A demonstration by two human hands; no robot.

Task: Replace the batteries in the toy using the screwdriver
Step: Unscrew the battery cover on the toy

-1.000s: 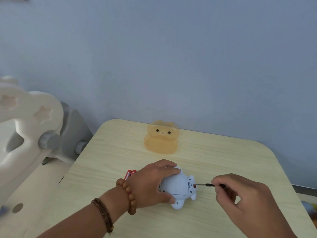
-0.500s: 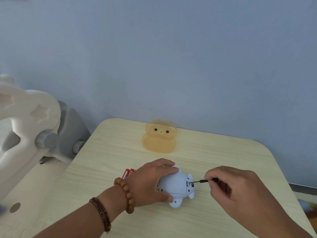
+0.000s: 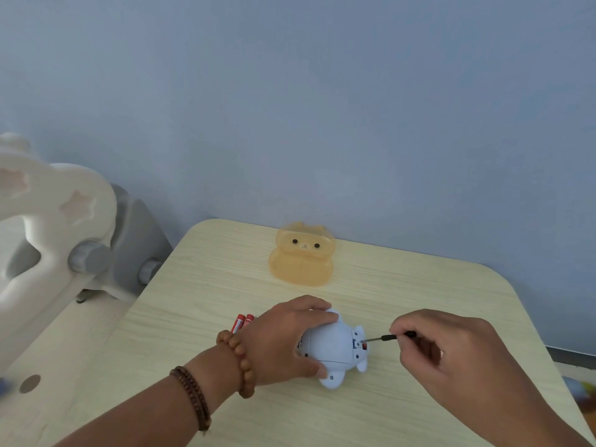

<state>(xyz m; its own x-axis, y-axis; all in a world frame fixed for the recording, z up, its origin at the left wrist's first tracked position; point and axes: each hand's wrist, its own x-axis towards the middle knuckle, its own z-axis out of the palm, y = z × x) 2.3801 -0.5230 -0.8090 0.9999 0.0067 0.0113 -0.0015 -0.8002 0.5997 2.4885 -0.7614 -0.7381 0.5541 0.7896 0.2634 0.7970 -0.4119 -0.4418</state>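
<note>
A pale blue toy (image 3: 335, 348) lies on its side on the light wooden table (image 3: 403, 285). My left hand (image 3: 280, 337) grips the toy's left half, fingers over its top and thumb under it. My right hand (image 3: 451, 353) pinches a small black screwdriver (image 3: 383, 338), whose thin tip touches a small red-and-grey spot on the toy's right end. Two red batteries (image 3: 242, 321) lie just behind my left wrist, partly hidden by it.
An orange translucent bear-shaped box (image 3: 303, 258) stands at the table's back, near the blue wall. A white and grey plastic children's furniture piece (image 3: 64, 227) stands left of the table. The table's rounded right edge runs close behind my right hand.
My right hand has moved left with the screwdriver, bringing its tip against the toy's right end. My left hand stays on the toy. The view shifted slightly.
</note>
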